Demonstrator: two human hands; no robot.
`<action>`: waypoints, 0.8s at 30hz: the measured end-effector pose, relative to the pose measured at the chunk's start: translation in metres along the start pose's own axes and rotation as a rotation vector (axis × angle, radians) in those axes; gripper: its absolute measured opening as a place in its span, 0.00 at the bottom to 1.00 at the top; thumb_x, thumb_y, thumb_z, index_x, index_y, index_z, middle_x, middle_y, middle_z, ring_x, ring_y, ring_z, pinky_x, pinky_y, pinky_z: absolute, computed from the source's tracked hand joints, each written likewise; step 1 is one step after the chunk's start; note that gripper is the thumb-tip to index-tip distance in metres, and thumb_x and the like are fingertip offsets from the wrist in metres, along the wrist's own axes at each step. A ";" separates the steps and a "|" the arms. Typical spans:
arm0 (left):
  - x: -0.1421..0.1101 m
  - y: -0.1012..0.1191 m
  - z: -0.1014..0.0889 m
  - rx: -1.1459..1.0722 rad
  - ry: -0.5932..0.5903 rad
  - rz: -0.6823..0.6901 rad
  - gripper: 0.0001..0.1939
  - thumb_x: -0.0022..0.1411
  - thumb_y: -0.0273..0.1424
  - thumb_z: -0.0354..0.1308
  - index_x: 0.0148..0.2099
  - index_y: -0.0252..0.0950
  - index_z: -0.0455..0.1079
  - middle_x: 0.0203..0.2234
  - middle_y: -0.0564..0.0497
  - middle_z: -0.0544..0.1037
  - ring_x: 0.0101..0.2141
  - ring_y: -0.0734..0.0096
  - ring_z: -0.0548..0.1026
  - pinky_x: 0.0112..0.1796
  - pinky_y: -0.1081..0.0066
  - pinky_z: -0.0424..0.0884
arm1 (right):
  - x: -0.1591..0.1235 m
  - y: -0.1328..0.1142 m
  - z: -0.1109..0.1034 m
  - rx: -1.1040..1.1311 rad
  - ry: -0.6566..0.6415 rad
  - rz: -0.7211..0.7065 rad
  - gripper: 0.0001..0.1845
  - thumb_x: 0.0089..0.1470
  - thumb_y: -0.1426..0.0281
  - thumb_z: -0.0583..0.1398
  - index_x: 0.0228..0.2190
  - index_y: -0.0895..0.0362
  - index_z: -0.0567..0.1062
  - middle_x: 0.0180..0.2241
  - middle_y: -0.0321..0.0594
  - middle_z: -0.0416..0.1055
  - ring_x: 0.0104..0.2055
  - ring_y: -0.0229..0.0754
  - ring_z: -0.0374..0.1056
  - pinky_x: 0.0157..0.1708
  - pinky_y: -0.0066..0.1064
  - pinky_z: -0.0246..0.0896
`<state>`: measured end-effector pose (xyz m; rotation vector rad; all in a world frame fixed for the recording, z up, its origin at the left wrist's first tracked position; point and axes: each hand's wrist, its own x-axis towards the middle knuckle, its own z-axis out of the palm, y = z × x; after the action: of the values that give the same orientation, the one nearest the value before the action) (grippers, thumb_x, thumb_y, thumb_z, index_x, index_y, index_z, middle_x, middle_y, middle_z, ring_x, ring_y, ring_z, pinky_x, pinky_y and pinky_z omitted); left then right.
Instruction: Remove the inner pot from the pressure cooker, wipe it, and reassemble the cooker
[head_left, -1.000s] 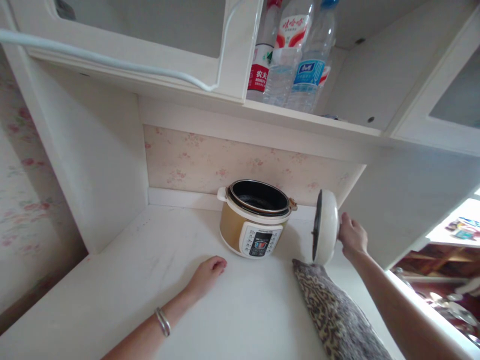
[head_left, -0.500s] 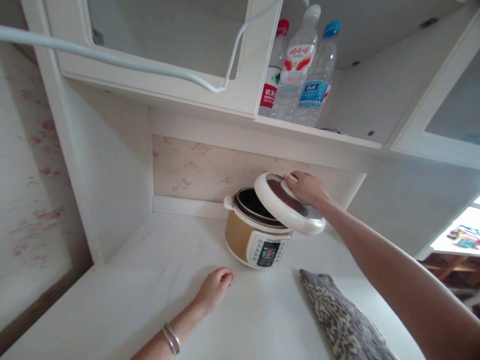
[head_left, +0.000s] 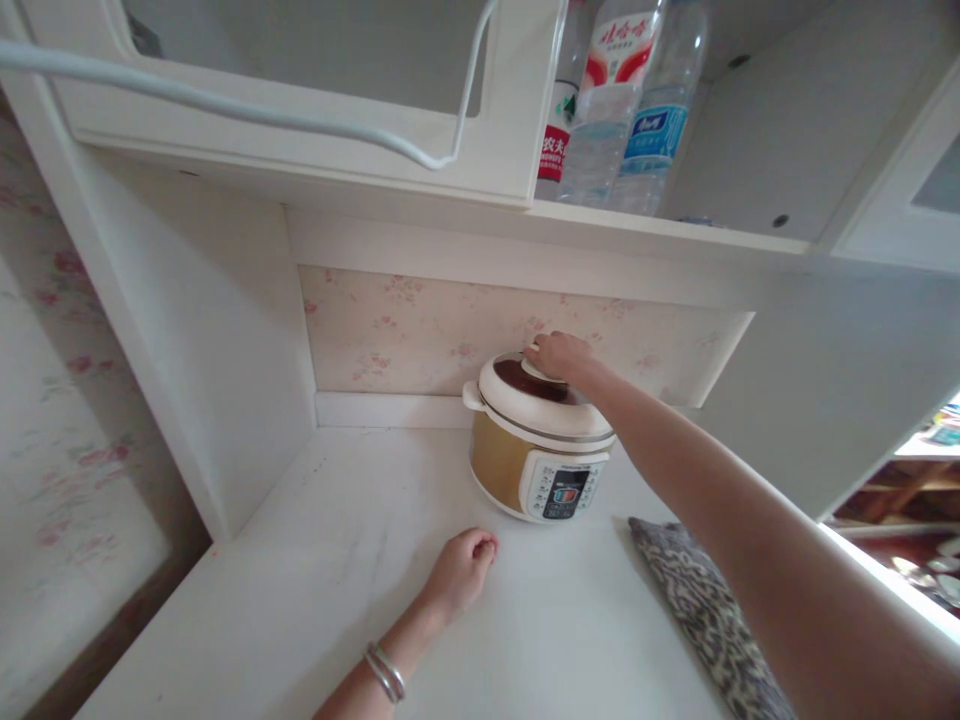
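A gold and white electric pressure cooker (head_left: 499, 465) stands on the white countertop (head_left: 315, 570) against the back wall. Its white lid (head_left: 506, 393) with a brown top rests on the pot, covering the dark inner pot. My right hand (head_left: 561, 357) grips the knob on top of the lid; the fingertips are partly hidden behind it. My left hand (head_left: 461, 570) rests on the counter in front of the cooker, apart from it, with the fingers curled in. Whether anything lies inside those fingers is hidden. Two silver bangles circle the left wrist.
A folded grey patterned cloth (head_left: 701, 605) lies to the right, partly under my right forearm. Overhead, an open cabinet shelf (head_left: 735, 238) holds plastic bottles (head_left: 600, 150). A white cable (head_left: 247, 112) hangs across the cabinet front. A side panel (head_left: 217, 330) bounds the counter on the left.
The lid, held tilted over the open pot before, has come down and now lies level on the cooker in my right hand's grip. My left hand stays curled on the counter. The view has shifted slightly.
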<state>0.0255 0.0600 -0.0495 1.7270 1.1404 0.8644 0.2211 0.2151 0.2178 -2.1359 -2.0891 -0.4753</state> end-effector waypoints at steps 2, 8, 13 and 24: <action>-0.001 0.002 -0.001 0.012 -0.005 -0.001 0.15 0.61 0.36 0.46 0.35 0.36 0.71 0.29 0.49 0.76 0.32 0.68 0.71 0.35 0.72 0.63 | 0.002 -0.003 0.000 -0.005 -0.014 0.023 0.29 0.61 0.55 0.46 0.52 0.60 0.70 0.50 0.58 0.68 0.51 0.57 0.66 0.46 0.45 0.61; -0.005 0.006 -0.004 0.028 -0.018 0.017 0.14 0.61 0.35 0.46 0.35 0.36 0.72 0.31 0.49 0.76 0.34 0.67 0.72 0.36 0.72 0.63 | 0.002 -0.010 0.002 -0.028 -0.034 0.050 0.27 0.61 0.59 0.47 0.53 0.65 0.67 0.50 0.63 0.68 0.51 0.61 0.66 0.46 0.48 0.61; -0.004 0.003 -0.002 0.040 -0.017 0.026 0.15 0.62 0.36 0.46 0.37 0.36 0.73 0.33 0.48 0.77 0.35 0.67 0.73 0.37 0.72 0.64 | 0.001 -0.002 0.002 -0.025 -0.017 -0.016 0.28 0.62 0.58 0.47 0.54 0.65 0.66 0.51 0.62 0.67 0.52 0.60 0.64 0.48 0.47 0.59; -0.002 0.002 0.000 0.078 -0.007 0.034 0.15 0.62 0.35 0.46 0.37 0.35 0.73 0.34 0.47 0.78 0.36 0.66 0.73 0.38 0.70 0.64 | -0.009 0.004 0.003 0.008 0.001 0.073 0.27 0.62 0.59 0.46 0.53 0.64 0.67 0.49 0.63 0.68 0.51 0.60 0.66 0.45 0.49 0.61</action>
<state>0.0255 0.0575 -0.0475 1.8165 1.1567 0.8442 0.2253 0.2076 0.2128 -2.1984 -2.0003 -0.4594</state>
